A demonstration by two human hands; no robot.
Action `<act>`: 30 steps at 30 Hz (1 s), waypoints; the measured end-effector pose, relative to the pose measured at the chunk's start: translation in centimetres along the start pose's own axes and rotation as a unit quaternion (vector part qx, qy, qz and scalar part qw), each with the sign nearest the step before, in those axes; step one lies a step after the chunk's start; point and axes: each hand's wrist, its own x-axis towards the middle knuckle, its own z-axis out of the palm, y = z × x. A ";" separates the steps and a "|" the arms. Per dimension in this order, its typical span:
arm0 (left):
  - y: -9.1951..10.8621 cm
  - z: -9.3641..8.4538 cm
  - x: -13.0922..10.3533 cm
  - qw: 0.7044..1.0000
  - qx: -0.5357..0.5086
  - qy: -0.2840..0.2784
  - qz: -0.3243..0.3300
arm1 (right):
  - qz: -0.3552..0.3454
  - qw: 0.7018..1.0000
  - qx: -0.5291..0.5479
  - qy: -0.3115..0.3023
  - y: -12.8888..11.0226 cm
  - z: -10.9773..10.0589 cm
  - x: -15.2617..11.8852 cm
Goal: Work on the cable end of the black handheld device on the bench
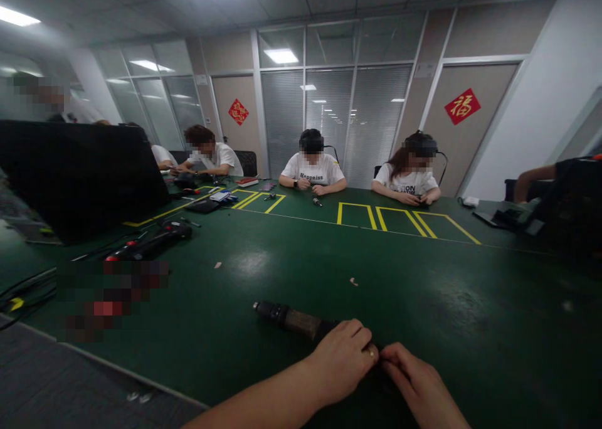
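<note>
A dark cylindrical tool (301, 323) with a metal tip and a brownish middle section lies on the green table (188, 354), its tip pointing left. My left hand (345, 357) is closed over the tool's right part, with a ring on one finger. Close beside it, my right hand (414, 376) has its fingers pinched together at the tool's right end. Whatever is between those right fingertips is hidden.
Black-and-red tools (150, 241) and cables (28, 285) lie at the left, near a large black screen (84, 178). Small scraps (353, 281) dot the table. Yellow tape outlines (357, 204) mark the far side, where several people sit.
</note>
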 end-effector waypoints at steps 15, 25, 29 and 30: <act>-0.4 -0.3 0.1 1.000 -0.009 -0.003 0.003 | -0.022 0.997 -0.052 0.060 0.7 0.7 -0.1; 0.0 -0.4 0.1 1.000 0.004 -0.004 -0.013 | -0.049 0.991 -0.114 0.044 0.5 0.2 0.1; 0.2 -0.2 0.3 1.000 0.016 -0.007 -0.014 | -0.067 0.978 -0.164 0.114 -0.1 1.0 0.1; 0.3 -0.2 0.3 1.000 0.018 -0.006 -0.012 | -0.066 0.977 -0.163 0.119 -0.2 1.2 0.1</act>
